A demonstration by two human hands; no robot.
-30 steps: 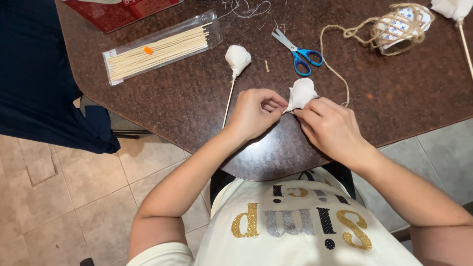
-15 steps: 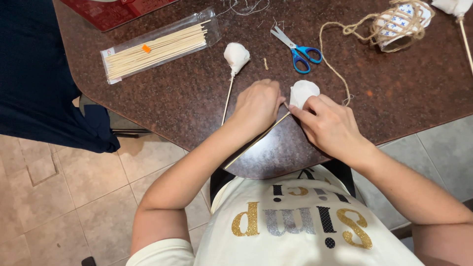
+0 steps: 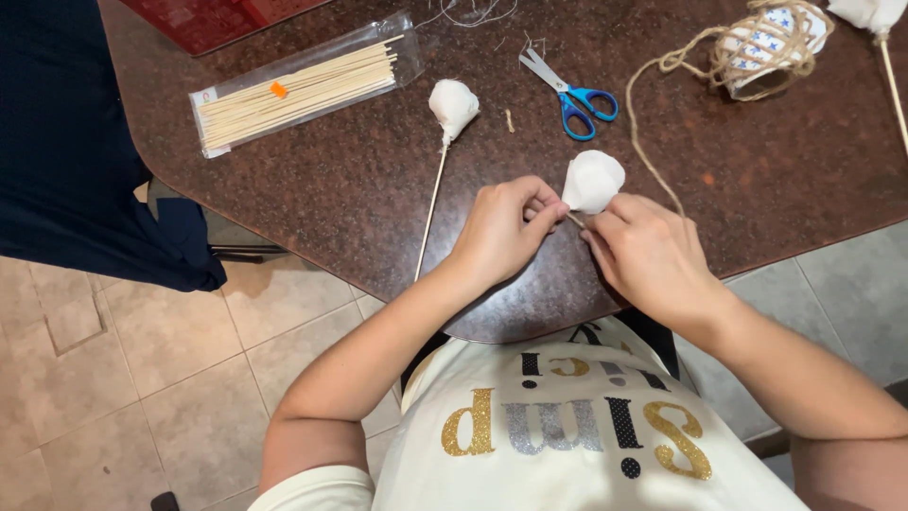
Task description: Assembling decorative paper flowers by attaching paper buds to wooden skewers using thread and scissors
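A white cloth bundle (image 3: 593, 180) on a thin wooden stick sits between my hands over the dark speckled table (image 3: 359, 189). My left hand (image 3: 501, 232) pinches the stick just below the bundle. My right hand (image 3: 648, 255) grips the bundle's base from the right, where a strand of jute twine (image 3: 653, 161) runs down to my fingers. Most of the stick is hidden under my left hand.
A finished cloth bundle on a stick (image 3: 452, 106) lies to the left. Blue-handled scissors (image 3: 572, 95) lie behind. A clear packet of skewers (image 3: 303, 83), a twine roll (image 3: 768, 43), another bundle on a stick (image 3: 875, 19) and a red box (image 3: 208, 17) sit further back.
The bundle shifted slightly right and up. My left hand slid from over the stick to pinching just below the bundle, and the long stick visible half a second ago is now hidden.
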